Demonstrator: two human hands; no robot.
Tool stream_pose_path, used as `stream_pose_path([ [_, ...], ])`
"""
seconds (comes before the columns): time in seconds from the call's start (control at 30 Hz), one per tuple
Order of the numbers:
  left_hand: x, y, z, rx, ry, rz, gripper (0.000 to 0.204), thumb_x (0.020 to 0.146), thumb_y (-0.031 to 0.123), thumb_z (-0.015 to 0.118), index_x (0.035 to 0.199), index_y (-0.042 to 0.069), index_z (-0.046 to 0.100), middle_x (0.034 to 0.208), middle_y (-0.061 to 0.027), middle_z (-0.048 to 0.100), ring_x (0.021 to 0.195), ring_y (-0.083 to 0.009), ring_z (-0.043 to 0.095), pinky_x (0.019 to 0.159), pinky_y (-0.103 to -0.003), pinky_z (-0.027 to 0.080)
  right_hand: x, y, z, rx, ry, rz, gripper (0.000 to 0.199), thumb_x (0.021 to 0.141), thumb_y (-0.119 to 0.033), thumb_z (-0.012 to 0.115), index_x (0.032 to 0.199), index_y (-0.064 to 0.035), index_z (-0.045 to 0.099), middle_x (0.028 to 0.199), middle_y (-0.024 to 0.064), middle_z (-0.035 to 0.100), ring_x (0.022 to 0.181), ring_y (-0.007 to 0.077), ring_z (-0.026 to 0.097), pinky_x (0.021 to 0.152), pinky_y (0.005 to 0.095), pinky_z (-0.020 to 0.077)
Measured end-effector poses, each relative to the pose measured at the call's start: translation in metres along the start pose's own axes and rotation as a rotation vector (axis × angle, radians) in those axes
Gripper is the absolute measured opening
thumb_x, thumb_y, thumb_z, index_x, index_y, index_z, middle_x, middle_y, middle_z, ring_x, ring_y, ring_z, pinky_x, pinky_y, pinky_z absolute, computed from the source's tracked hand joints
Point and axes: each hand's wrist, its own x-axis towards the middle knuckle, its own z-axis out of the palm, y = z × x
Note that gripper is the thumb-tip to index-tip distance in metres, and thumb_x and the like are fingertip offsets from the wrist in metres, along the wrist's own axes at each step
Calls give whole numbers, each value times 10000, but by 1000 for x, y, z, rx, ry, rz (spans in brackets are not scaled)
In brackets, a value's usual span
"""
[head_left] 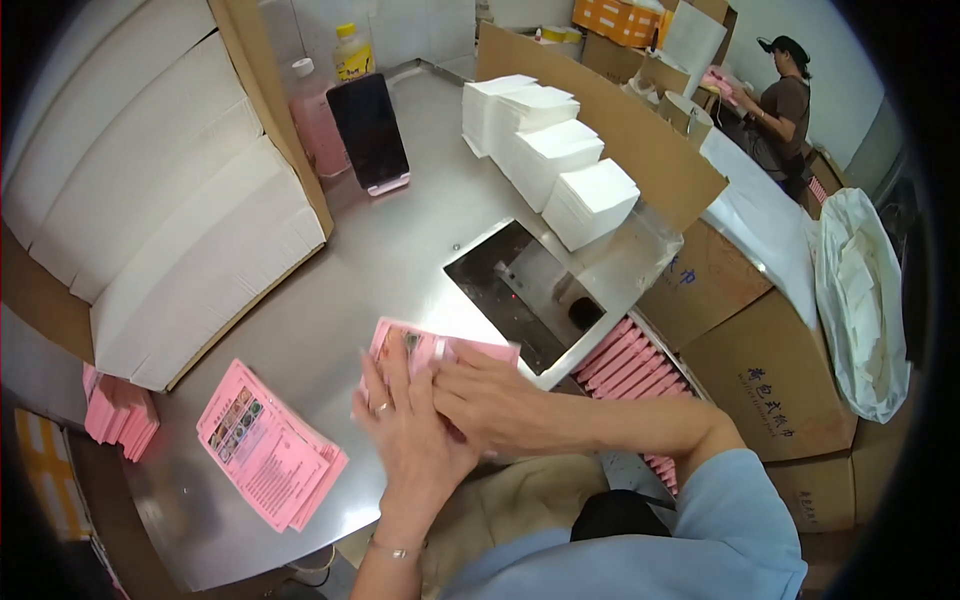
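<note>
A pink printed paper wrapper (398, 338) lies on the steel table in front of me, under both hands. My left hand (405, 425) rests across it with the fingers stretched out, a ring on one of them. Crossing in from the right, my right hand (490, 402) has curled fingers pressed together beside the left fingers. A small white bit shows near its fingertips; motion blur hides what it pinches. To the left of my hands is a stack of pink printed wrappers (262, 440), slightly fanned.
Folded white napkins (590, 195) stand in stacks behind a dark rectangular opening (530, 290) in the table. A large carton of white paper (200, 270) borders the left. A phone (368, 130) leans on a stand. Pink packets (635, 365) fill a box below right; another person (785, 110) works behind.
</note>
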Motion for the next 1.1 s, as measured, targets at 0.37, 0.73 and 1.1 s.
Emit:
stream_pose_path([
  [0.37,1,3,-7,206,65,99,530,808,435,746,1193,88,632,1334,-176,481,1101,-370,449,931,-496,313,-53,173,-72,-488,291,596,219,856,-175,681,1005,-15,692,970,129,622,930,300,575,770,450,466],
  [0.73,0,0,-3,-86,-118,257,421,817,106,669,1223,8,622,1094,-178,562,935,-336,580,750,-439,492,-56,166,-50,-460,484,558,296,852,-127,705,1135,-43,688,1037,138,640,995,331,600,829,470,480],
  [1.1,-5,7,-1,-39,-77,230,467,802,91,665,1257,0,611,1122,-181,558,970,-318,588,773,-439,481,-48,173,-69,-278,407,758,207,835,-149,642,966,-39,759,977,110,671,967,306,599,816,465,463],
])
